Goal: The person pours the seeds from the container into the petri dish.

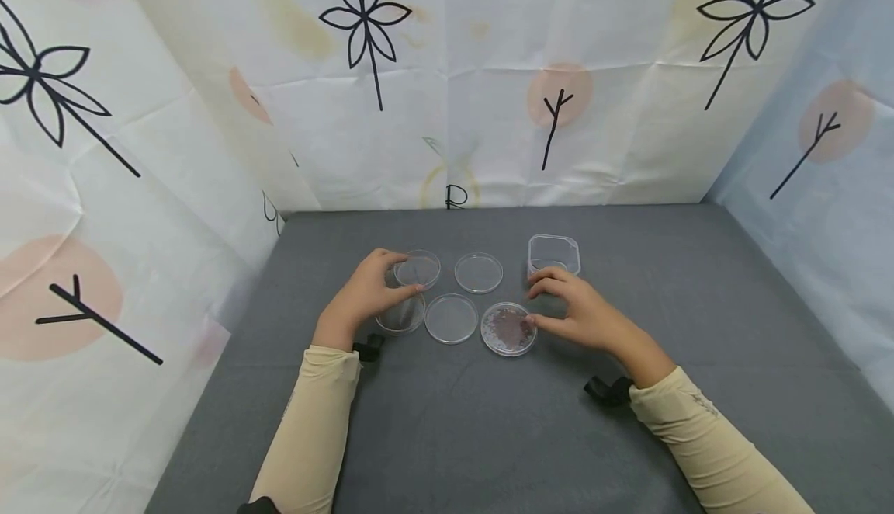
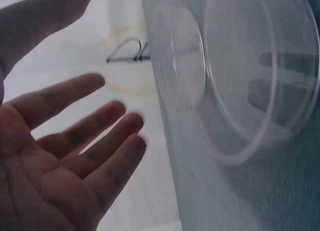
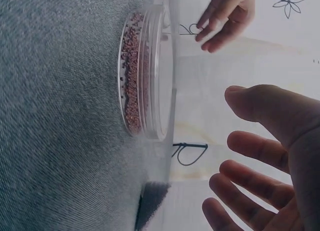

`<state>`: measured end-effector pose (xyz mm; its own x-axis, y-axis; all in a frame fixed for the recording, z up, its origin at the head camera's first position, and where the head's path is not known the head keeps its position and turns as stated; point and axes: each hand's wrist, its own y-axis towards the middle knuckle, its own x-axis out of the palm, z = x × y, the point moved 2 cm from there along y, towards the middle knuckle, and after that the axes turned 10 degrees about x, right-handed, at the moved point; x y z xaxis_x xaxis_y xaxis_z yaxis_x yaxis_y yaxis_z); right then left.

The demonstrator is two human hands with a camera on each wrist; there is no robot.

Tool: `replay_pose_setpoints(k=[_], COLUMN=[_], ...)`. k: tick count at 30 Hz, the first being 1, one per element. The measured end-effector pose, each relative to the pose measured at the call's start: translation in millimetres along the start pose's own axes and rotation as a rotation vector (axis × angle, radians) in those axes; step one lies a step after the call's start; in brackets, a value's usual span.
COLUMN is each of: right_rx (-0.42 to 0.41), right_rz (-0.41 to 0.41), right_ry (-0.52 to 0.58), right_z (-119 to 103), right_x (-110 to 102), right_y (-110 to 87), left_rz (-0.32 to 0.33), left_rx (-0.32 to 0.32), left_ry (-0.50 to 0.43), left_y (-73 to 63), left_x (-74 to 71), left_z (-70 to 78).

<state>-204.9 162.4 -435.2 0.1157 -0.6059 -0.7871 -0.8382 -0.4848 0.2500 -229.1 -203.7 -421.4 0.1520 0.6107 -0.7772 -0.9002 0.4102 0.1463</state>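
Note:
My left hand (image 1: 369,294) hovers over the left pair of clear petri dishes, thumb and fingers spread with nothing held. Beneath it are a back dish (image 1: 417,269) and a front dish (image 1: 401,315), the latter partly covered by the hand. On the right, my right hand (image 1: 576,308) reaches in with fingers apart, its thumb overlapping the rim of a petri dish of reddish-brown grains (image 1: 507,330). The right wrist view shows this grain dish (image 3: 132,76) with a lid on and the right hand (image 3: 265,161) apart from it, holding nothing.
Two more clear dishes, one front (image 1: 451,319) and one back (image 1: 478,273), stand between the hands. Behind the right fingers sits a clear square container (image 1: 554,250). The grey table (image 1: 475,428) is bordered by patterned cloth walls (image 1: 489,133).

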Motion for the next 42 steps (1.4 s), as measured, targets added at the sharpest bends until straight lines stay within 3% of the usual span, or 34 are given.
replay_pose_setpoints(k=[6, 13, 18, 28, 35, 42], right_rx=[-0.015, -0.034, 0.001, 0.076, 0.152, 0.242], right_rz=[0.02, 0.074, 0.14, 0.237, 0.3, 0.259], right_ry=[0.017, 0.015, 0.025, 0.043, 0.098, 0.134], right_z=[1.6, 3.7, 7.3, 15.9, 28.6, 41.3], right_x=[-3.3, -6.9, -9.8, -19.9, -31.5, -35.3], right_y=[-0.1, -0.3, 0.4, -0.5, 1.0, 5.8], left_rz=[-0.01, -0.092, -0.134, -0.173, -0.176, -0.122], left_rx=[-0.069, -0.134, -0.171, -0.141, -0.073, -0.008], left_ry=[-0.029, -0.065, -0.047, -0.037, 0.04, 0.084], left_y=[-10.3, -18.1, -21.5, -17.9, -25.9, -34.2], left_x=[-14.3, -23.9, -23.6, -16.9, -7.2, 5.0], left_z=[-17.7, -29.0, -31.4, -15.4, -19.5, -22.8])
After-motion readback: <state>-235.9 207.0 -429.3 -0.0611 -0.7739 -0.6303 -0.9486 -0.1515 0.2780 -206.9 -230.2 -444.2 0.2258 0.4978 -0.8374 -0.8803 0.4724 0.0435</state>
